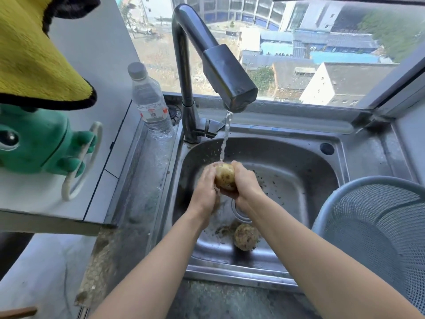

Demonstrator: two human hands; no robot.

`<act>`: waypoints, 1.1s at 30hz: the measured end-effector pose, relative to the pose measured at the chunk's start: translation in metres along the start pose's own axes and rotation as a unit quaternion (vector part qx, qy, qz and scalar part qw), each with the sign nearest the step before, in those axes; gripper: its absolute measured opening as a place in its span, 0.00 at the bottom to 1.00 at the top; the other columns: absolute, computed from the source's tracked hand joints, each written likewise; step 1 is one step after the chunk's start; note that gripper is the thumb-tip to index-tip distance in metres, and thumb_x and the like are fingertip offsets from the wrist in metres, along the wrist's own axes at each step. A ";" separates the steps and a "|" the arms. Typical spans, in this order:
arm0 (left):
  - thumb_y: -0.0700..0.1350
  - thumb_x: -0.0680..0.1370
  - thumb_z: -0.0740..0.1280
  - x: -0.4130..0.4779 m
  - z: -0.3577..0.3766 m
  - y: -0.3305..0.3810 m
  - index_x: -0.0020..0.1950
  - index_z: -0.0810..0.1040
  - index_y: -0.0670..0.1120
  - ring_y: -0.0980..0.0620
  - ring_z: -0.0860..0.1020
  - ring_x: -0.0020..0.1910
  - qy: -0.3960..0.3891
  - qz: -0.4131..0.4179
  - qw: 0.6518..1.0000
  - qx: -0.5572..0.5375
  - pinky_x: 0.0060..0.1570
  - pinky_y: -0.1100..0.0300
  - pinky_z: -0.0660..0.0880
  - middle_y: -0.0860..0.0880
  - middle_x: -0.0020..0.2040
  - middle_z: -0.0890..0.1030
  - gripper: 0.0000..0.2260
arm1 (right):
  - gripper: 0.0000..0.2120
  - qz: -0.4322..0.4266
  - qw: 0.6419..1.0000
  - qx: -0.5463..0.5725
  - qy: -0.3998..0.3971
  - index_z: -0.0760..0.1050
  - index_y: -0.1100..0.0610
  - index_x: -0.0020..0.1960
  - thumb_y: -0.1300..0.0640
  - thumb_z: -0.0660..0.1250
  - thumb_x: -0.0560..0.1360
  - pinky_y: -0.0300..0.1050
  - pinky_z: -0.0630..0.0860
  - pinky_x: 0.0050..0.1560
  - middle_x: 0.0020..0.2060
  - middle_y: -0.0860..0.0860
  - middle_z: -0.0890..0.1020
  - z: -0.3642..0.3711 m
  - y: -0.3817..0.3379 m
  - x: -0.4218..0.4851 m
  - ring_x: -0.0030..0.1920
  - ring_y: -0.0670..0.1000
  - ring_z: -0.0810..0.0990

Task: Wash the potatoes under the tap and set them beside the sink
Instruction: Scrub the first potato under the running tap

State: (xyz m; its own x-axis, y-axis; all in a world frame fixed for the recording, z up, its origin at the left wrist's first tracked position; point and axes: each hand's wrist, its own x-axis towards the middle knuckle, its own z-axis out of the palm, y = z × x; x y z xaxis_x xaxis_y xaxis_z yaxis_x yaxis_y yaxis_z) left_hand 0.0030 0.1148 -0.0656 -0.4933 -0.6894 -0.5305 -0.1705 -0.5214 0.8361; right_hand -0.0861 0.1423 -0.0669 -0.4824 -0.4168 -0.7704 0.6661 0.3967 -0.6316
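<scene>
Left hand [205, 188] and right hand [245, 184] clasp a potato [225, 178] upright under the tap [230, 72]; the second potato [246, 237] lies nearer the body, beside the right forearm.

Head camera looks down, close over the sink [287, 157], facing the window [299, 54], edges seemingly warped.

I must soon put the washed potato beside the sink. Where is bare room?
Bare: the steel ledge left of the basin, in front of the bottle. Also the right ledge behind the colander, below the window. Crowded: the colander fills the near right; tap and bottle take the back left.
</scene>
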 end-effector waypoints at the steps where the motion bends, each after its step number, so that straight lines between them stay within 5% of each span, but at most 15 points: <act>1: 0.47 0.84 0.55 0.004 0.000 0.005 0.57 0.79 0.46 0.52 0.80 0.41 0.025 -0.026 0.999 -0.016 0.32 0.64 0.78 0.43 0.48 0.81 0.13 | 0.12 -0.008 1.000 -0.027 -0.007 0.78 0.59 0.48 0.52 0.61 0.80 0.53 0.83 0.43 0.43 0.59 0.82 0.000 0.001 -0.002 0.41 0.56 0.82; 3: 0.48 0.84 0.57 0.009 0.001 0.012 0.51 0.81 0.45 0.51 0.80 0.36 0.040 -0.079 0.995 -0.037 0.27 0.63 0.77 0.43 0.42 0.81 0.13 | 0.12 -0.020 0.998 -0.055 -0.014 0.78 0.56 0.43 0.53 0.60 0.80 0.50 0.82 0.40 0.42 0.57 0.82 0.002 0.003 -0.005 0.40 0.54 0.82; 7: 0.56 0.83 0.55 0.004 0.004 -0.004 0.66 0.76 0.49 0.47 0.78 0.58 0.019 0.050 0.998 0.040 0.60 0.48 0.77 0.43 0.62 0.79 0.18 | 0.14 0.008 1.000 -0.011 0.000 0.75 0.61 0.55 0.52 0.58 0.81 0.46 0.79 0.30 0.46 0.59 0.80 0.001 -0.009 -0.002 0.41 0.55 0.80; 9: 0.64 0.78 0.57 0.001 0.000 -0.013 0.68 0.73 0.56 0.47 0.75 0.64 0.021 0.124 0.982 0.142 0.66 0.44 0.73 0.47 0.65 0.77 0.22 | 0.17 0.006 0.999 -0.031 -0.011 0.73 0.62 0.60 0.51 0.55 0.82 0.52 0.82 0.39 0.52 0.62 0.80 0.001 -0.011 -0.001 0.47 0.58 0.81; 11: 0.65 0.75 0.57 0.001 0.001 -0.011 0.63 0.74 0.57 0.45 0.78 0.61 0.048 0.122 0.987 0.095 0.61 0.46 0.76 0.46 0.61 0.79 0.21 | 0.17 -0.033 0.996 -0.064 -0.056 0.70 0.62 0.61 0.49 0.57 0.82 0.58 0.81 0.55 0.54 0.61 0.79 0.002 -0.005 -0.003 0.52 0.57 0.80; 13: 0.57 0.79 0.55 0.003 0.003 -0.006 0.61 0.76 0.51 0.43 0.80 0.58 0.085 0.089 0.992 0.011 0.54 0.50 0.80 0.43 0.58 0.81 0.18 | 0.19 -0.085 0.987 -0.082 -0.113 0.68 0.59 0.62 0.49 0.66 0.77 0.55 0.79 0.59 0.55 0.58 0.78 0.001 0.006 -0.008 0.54 0.54 0.80; 17: 0.47 0.84 0.53 0.002 0.005 -0.002 0.62 0.77 0.47 0.47 0.81 0.54 0.075 0.050 0.995 -0.047 0.45 0.59 0.79 0.44 0.56 0.82 0.15 | 0.16 -0.183 0.972 -0.112 -0.095 0.74 0.55 0.55 0.50 0.72 0.72 0.42 0.76 0.41 0.46 0.52 0.80 -0.001 0.017 -0.004 0.45 0.48 0.80; 21: 0.46 0.85 0.52 -0.003 0.003 -0.008 0.58 0.76 0.48 0.55 0.80 0.47 0.052 0.065 0.996 0.016 0.40 0.64 0.79 0.45 0.53 0.80 0.13 | 0.13 -0.201 0.966 -0.158 -0.040 0.75 0.52 0.45 0.43 0.62 0.78 0.48 0.72 0.40 0.39 0.50 0.79 -0.003 0.018 0.010 0.39 0.49 0.77; 24: 0.63 0.81 0.49 0.013 -0.007 -0.010 0.58 0.78 0.47 0.53 0.82 0.51 0.114 0.032 0.990 0.076 0.55 0.52 0.80 0.46 0.52 0.83 0.25 | 0.25 -0.219 0.934 -0.248 -0.136 0.71 0.49 0.58 0.32 0.62 0.72 0.47 0.75 0.41 0.50 0.54 0.78 -0.008 0.027 0.006 0.46 0.52 0.78; 27: 0.76 0.70 0.42 0.014 -0.014 -0.012 0.58 0.80 0.52 0.47 0.81 0.56 0.098 0.051 0.976 0.189 0.62 0.44 0.74 0.49 0.54 0.84 0.40 | 0.20 -0.294 0.911 -0.275 -0.091 0.73 0.47 0.46 0.30 0.60 0.71 0.50 0.75 0.39 0.40 0.49 0.80 -0.012 0.026 0.004 0.39 0.49 0.78; 30: 0.72 0.77 0.49 0.002 -0.008 -0.011 0.59 0.77 0.49 0.54 0.81 0.50 0.056 0.092 0.975 0.196 0.50 0.57 0.78 0.53 0.50 0.81 0.31 | 0.21 -0.284 0.922 -0.256 -0.055 0.73 0.46 0.38 0.33 0.51 0.75 0.50 0.70 0.41 0.36 0.46 0.78 -0.013 0.015 0.012 0.37 0.49 0.75; 33: 0.58 0.84 0.52 0.007 -0.009 -0.010 0.58 0.75 0.42 0.47 0.81 0.49 0.088 0.078 0.986 0.115 0.47 0.54 0.80 0.47 0.49 0.81 0.22 | 0.16 -0.265 0.915 -0.268 -0.144 0.71 0.48 0.47 0.38 0.54 0.79 0.42 0.71 0.38 0.41 0.48 0.77 -0.013 0.017 0.007 0.38 0.46 0.75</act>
State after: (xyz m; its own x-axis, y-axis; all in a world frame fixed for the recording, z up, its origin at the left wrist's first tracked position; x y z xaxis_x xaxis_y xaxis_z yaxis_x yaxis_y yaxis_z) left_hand 0.0089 0.1106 -0.0792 -0.3758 -0.8395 -0.3923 -0.3038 -0.2883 0.9081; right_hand -0.0859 0.1568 -0.0845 -0.4350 -0.8344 -0.3386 -0.0297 0.3891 -0.9207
